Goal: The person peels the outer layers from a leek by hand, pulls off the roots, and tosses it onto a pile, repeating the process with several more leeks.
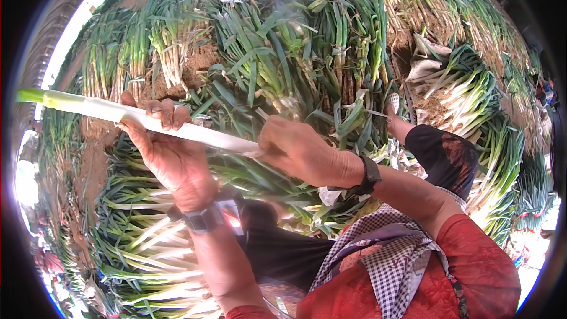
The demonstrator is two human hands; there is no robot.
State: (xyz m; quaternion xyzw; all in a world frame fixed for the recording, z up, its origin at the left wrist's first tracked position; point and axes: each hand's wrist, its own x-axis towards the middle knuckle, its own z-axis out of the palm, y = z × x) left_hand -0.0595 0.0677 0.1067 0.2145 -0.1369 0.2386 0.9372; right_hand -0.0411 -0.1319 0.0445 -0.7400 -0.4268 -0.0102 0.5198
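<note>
A long white-stemmed green onion slants across the view, its green end at the far left. My left hand cradles the white stalk from below, thumb on the near side and fingers curled over the far side. At the stalk's lower right end, my right hand is closed around the tip, and its fingers hide that end. Both wrists wear dark bands. Under the hands lies a litter of loose green leaves.
Unpeeled onions with brown roots stand bundled ahead. Cleaned white-stemmed onions are piled at the left, and another pile curves along the right. My bent leg is at the right. Bare soil shows at the left.
</note>
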